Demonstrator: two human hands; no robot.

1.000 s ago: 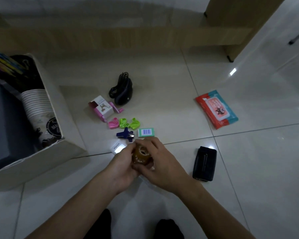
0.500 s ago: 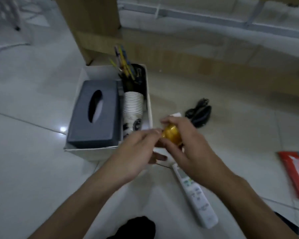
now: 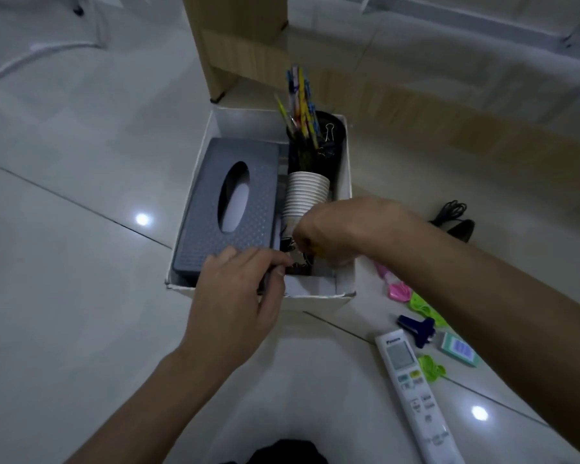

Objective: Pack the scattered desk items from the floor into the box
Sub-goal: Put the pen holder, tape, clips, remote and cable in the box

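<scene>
The white cardboard box (image 3: 315,294) stands on the tiled floor, holding a grey tissue box (image 3: 198,209), a stack of paper cups (image 3: 303,195) and a black pen holder (image 3: 332,139). My right hand (image 3: 345,229) reaches down into the box's near right corner, closed around a yellow tape roll (image 3: 318,251) of which only a sliver shows. My left hand (image 3: 241,296) hovers over the near rim, fingers bunched by the tissue box's corner; whether it grips anything is hidden. On the floor to the right lie a white remote (image 3: 412,390), pink (image 3: 397,289) and green clips (image 3: 422,306), a blue clip (image 3: 416,324) and a small teal pack (image 3: 459,349).
A black cable bundle (image 3: 456,219) lies right of the box, partly behind my right forearm. A wooden desk leg (image 3: 235,38) and panel stand just behind the box. Open tiled floor stretches to the left.
My view swung left from the scattered items to the box. Both hands carried the tape roll over to it, and my right hand has lowered the roll inside the near right corner.
</scene>
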